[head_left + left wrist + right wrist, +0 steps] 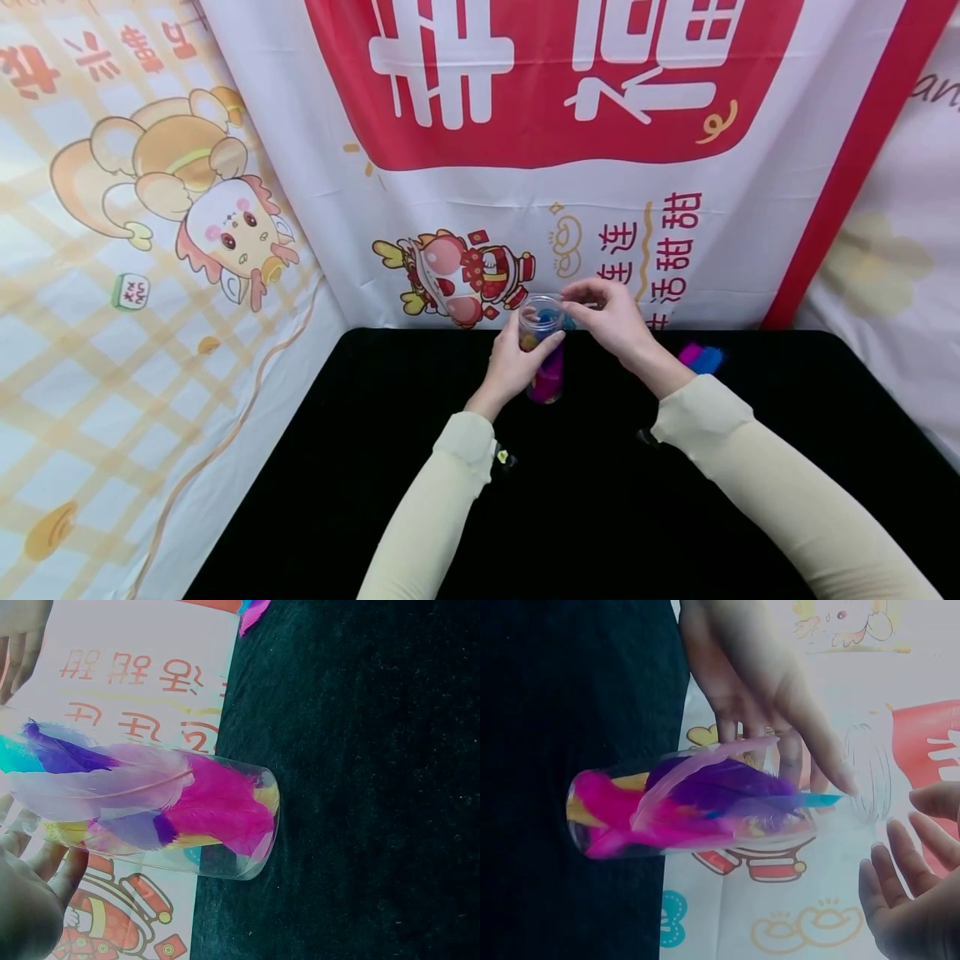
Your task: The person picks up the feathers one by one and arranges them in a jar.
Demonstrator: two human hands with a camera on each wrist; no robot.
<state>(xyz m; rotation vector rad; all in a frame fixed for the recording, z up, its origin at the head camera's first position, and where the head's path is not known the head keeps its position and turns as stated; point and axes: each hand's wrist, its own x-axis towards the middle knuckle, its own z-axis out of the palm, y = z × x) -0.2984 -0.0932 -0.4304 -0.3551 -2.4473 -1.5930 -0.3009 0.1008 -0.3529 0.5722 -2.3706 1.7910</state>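
My left hand (516,358) grips a clear, open-mouthed jar (870,774) near its top and holds it over the dark table. Colored feathers fill the jar: a magenta feather (229,802) low down, a pale lilac feather (112,791) along the wall, a purple feather (712,787) and a blue feather (821,800) nearer the mouth. Right beside the mouth is my right hand (611,321). In the right wrist view its fingers (911,859) are loosely bent, thumb apart, with nothing visible between them. Whether its fingertips touch the rim cannot be told.
Some pink and blue feathers (703,358) lie on the black table (585,517) to the right of the jar. A printed red and white cloth (465,187) hangs right behind the table's far edge. Another patterned cloth (150,350) hangs on the left.
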